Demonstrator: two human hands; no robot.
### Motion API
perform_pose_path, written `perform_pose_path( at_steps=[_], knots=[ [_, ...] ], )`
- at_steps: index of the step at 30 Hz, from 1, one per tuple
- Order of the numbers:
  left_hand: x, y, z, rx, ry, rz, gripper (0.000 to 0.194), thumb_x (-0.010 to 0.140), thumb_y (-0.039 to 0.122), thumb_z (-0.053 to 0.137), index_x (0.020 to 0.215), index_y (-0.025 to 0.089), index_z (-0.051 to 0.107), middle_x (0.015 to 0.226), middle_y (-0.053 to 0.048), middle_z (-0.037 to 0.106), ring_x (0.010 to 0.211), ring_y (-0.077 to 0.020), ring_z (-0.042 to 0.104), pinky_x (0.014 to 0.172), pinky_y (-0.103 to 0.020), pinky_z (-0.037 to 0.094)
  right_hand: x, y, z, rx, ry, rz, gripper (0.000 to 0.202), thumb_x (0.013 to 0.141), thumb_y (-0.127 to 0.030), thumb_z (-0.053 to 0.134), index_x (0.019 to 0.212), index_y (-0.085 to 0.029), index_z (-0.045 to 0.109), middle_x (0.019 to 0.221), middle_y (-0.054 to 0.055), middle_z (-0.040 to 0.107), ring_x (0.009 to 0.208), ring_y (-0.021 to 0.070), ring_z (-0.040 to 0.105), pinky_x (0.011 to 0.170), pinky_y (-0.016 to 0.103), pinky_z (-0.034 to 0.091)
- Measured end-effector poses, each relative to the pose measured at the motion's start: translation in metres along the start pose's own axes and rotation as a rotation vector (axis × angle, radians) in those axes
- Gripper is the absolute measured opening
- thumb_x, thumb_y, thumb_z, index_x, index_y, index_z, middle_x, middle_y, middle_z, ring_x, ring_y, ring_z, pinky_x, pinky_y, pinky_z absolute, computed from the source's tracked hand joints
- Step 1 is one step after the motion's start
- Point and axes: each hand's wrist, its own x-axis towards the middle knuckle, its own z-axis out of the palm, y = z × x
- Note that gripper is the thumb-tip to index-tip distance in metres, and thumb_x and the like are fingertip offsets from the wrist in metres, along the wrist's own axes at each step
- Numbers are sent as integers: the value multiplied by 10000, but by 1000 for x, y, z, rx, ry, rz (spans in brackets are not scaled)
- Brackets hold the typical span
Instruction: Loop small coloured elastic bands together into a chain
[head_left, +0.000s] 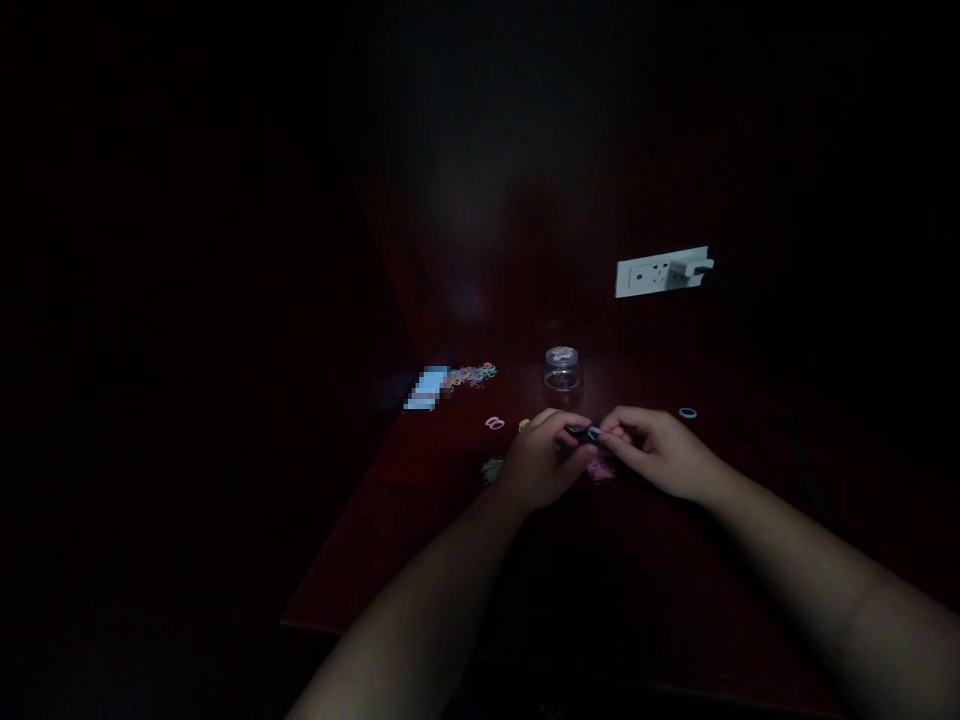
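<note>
My left hand (544,455) is closed, thumb and fingers gripping a small dark object (579,432) whose kind I cannot make out in the low light. Fingertips of my right hand (656,445) pinch a pale lilac band (595,432) at the right end of that dark object. Just below the fingers lies a small heap of pink bands (600,468). Partly behind my left hand are a pale heap of bands (492,470) and a yellow band (523,426). Pink bands (494,423) lie a little farther left.
A clear lidded jar (562,372) stands behind the hands. Mixed coloured bands (474,376) are piled beside a lit, pixelated phone-like screen (427,388) at the table's left edge. One blue band (688,412) lies right. A wall socket (637,277) holds a white plug (691,268).
</note>
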Motion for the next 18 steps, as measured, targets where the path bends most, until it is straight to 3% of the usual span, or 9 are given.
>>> perform_pose_path(
  at_steps=[6, 18],
  knots=[
    [1, -2, 3, -18, -16, -35, 69, 859, 231, 609, 880, 174, 641, 812, -15, 673, 709, -116, 612, 678, -243, 505, 0, -2, 1, -13, -39, 8, 233, 885, -383, 565, 787, -178, 620, 627, -6, 544, 568, 131, 468, 529, 253, 378],
    [1, 3, 0, 87, -35, -8, 95, 886, 245, 555, 838, 181, 605, 779, -5, 655, 716, -124, 585, 684, -254, 455, 1, 5, -8, -155, -3, -43, 239, 924, -373, 517, 810, -185, 611, 689, 14, 590, 615, 148, 517, 546, 258, 403]
  ],
)
